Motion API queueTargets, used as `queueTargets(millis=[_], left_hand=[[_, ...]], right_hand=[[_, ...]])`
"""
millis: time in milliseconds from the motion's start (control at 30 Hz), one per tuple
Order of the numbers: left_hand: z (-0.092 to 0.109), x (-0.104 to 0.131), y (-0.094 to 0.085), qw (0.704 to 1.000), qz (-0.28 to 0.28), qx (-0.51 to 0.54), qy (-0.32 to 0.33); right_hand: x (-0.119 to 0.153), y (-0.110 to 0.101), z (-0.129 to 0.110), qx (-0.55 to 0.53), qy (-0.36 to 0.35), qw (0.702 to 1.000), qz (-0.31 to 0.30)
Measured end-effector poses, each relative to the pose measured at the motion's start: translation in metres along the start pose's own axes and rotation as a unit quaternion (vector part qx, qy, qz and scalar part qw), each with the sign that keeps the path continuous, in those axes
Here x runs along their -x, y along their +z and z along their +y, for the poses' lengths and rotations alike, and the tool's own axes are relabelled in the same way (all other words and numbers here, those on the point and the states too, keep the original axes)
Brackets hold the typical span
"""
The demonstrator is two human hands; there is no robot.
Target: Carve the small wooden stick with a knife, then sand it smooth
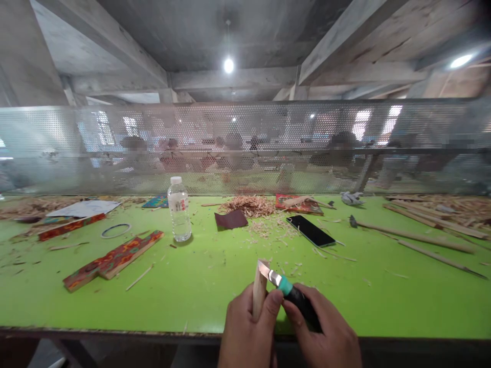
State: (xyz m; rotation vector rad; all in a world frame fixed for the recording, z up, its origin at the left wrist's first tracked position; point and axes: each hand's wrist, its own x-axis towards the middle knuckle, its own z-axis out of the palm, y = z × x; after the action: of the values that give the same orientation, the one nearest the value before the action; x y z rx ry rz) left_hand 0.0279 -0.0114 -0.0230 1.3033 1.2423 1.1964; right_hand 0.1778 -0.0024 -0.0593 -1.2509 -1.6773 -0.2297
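While the wooden piece (258,297) stands nearly upright, its top end poking above the left hand (245,329), the knife (304,306) slants in from the right with its blade (269,273) against that end. The left fingers are wrapped around the wood's lower part; the right hand (333,329) grips the knife's black handle, and the left thumb (273,301) lies beside the teal collar (285,285), whether touching I cannot tell. The wood looks light, stiff and dry, probably not slippery but apt to splinter at its edges, so holding it low, well below the blade, seems wisest. Ahead of the fingers lie wood shavings (253,205) and a dark sheet (230,220); ahead of the right ones, a phone (311,231). Leftward of the left fingers, farther forward, are a water bottle (179,214) and a painted board (115,259), on the green table (192,301).
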Motion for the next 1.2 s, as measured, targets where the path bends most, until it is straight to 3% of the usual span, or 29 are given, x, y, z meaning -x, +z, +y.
queueTargets(millis=[167,400,600,867,967,1100,1200], left_hand=[[-0.003,-0.001,0.001,0.996,0.051,-0.062,0.047],[0.003,0.001,0.005,0.993,0.088,-0.067,0.038],[0.004,-0.001,0.013,0.990,0.123,-0.067,0.035],[-0.006,-0.003,0.006,0.997,0.078,0.001,0.003],[-0.009,-0.002,0.004,0.998,0.059,0.011,-0.014],[-0.011,-0.003,0.003,0.998,0.040,0.044,-0.011],[-0.010,-0.003,0.002,0.998,0.028,0.052,-0.012]], right_hand=[[0.000,0.003,0.000,0.012,0.011,1.000,0.000],[0.003,0.005,-0.001,0.027,0.001,1.000,0.012],[-0.006,0.012,-0.009,0.049,0.055,0.997,0.014],[-0.007,0.014,-0.008,0.036,0.069,0.997,-0.005],[-0.024,0.009,-0.008,-0.023,0.096,0.993,-0.070],[-0.054,0.003,-0.007,-0.145,0.099,0.944,-0.279],[-0.057,0.006,-0.003,-0.119,0.087,0.944,-0.295]])
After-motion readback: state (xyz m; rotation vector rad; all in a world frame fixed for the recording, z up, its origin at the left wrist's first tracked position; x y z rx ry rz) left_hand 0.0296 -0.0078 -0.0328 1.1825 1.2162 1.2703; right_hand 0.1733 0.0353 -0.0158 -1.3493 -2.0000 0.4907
